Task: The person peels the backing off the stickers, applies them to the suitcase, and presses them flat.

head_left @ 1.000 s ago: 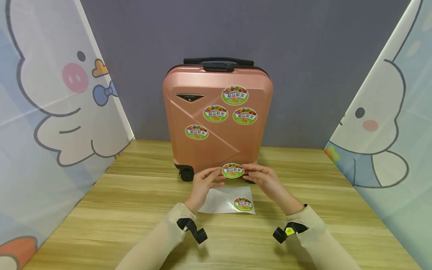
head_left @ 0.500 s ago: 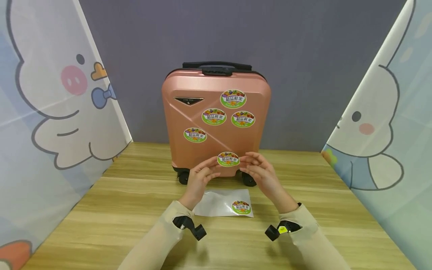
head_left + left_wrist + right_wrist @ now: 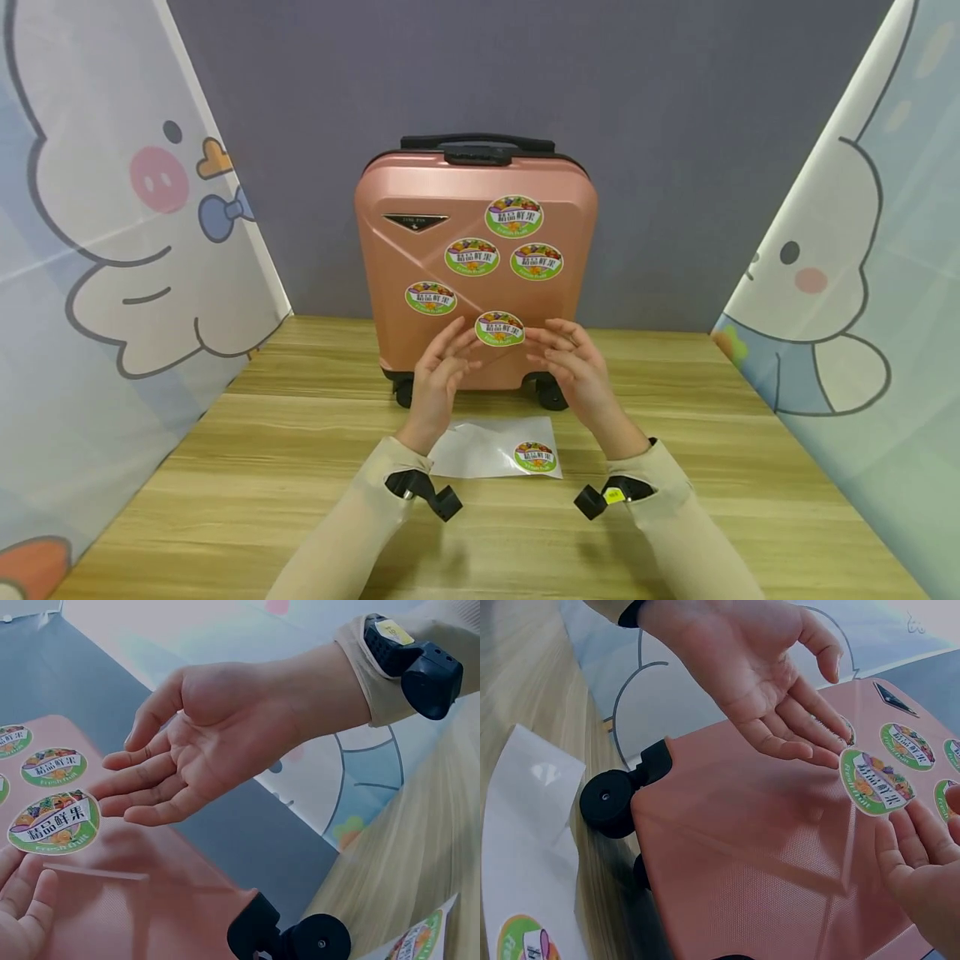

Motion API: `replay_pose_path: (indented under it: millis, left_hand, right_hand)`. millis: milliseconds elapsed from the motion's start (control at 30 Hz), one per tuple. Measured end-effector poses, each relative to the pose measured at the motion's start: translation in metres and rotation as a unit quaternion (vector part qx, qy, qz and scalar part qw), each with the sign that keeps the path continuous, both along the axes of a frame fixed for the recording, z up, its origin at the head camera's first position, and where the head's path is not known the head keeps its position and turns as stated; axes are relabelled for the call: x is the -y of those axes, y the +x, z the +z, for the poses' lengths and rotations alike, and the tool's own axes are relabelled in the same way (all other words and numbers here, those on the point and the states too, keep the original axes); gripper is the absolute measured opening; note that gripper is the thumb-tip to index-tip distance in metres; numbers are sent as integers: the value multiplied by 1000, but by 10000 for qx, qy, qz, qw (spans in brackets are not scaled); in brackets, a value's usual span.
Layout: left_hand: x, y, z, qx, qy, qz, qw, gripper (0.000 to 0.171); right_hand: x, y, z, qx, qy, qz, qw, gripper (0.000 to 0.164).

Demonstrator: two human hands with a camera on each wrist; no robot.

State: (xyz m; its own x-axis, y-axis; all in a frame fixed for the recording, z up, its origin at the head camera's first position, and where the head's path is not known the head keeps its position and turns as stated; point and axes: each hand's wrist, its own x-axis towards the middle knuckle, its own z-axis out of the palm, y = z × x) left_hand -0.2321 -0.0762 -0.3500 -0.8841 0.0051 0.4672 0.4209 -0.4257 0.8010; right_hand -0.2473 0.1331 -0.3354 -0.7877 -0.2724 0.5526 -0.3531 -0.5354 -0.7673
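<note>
An oval fruit sticker [image 3: 500,329] with a green lower edge is held up by the fingertips of both hands, overlapping the lower front of a pink suitcase [image 3: 393,283]. My left hand [image 3: 435,383] touches its left edge with nearly straight fingers. On the opposite edge are the extended fingertips of my right hand [image 3: 583,371]. Both wrist views show a thumb standing apart from the sticker, as on the right hand [image 3: 217,742] and the left hand [image 3: 750,682]. Several matching stickers, one near the top [image 3: 513,217], are on the suitcase front.
A white backing sheet [image 3: 472,450] lies on the wooden table [image 3: 750,467] before the suitcase, with one sticker [image 3: 536,457] at its right end. Black wheels [image 3: 552,394] support the suitcase. A grey panel [image 3: 675,167] stands behind; cartoon-printed cloth walls [image 3: 817,333] flank both sides.
Both hands have raised the sticker from near the table up in front of the suitcase's lower half. Their fingers have straightened and thumbs moved off the sticker. The backing sheet stays in place.
</note>
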Motion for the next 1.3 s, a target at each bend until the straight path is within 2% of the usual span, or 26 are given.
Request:
replay_pose_path:
  millis: [200, 367, 500, 700, 933, 1300]
  left_hand:
    - [1, -1, 3, -191, 11, -115, 9998, 66]
    - [2, -2, 5, -310, 193, -237, 9991, 71]
    - [1, -3, 7, -386, 237, -286, 9986, 76]
    - [-2, -5, 13, -506, 128, -326, 9981, 78]
    - [-4, -6, 16, -511, 194, -389, 9977, 82]
    - [-8, -6, 13, -440, 331, -335, 9979, 84]
  right_hand:
    - [3, -3, 0, -126, -111, 37, 9999, 38]
    - [6, -7, 1, -245, -172, 157, 9994, 40]
    - [8, -7, 3, -228, -165, 245, 9993, 40]
    - [9, -10, 10, -160, -221, 157, 9995, 42]
    - [12, -13, 13, -208, -240, 349, 9989, 45]
    - [15, -16, 6, -262, -178, 8, 9995, 43]
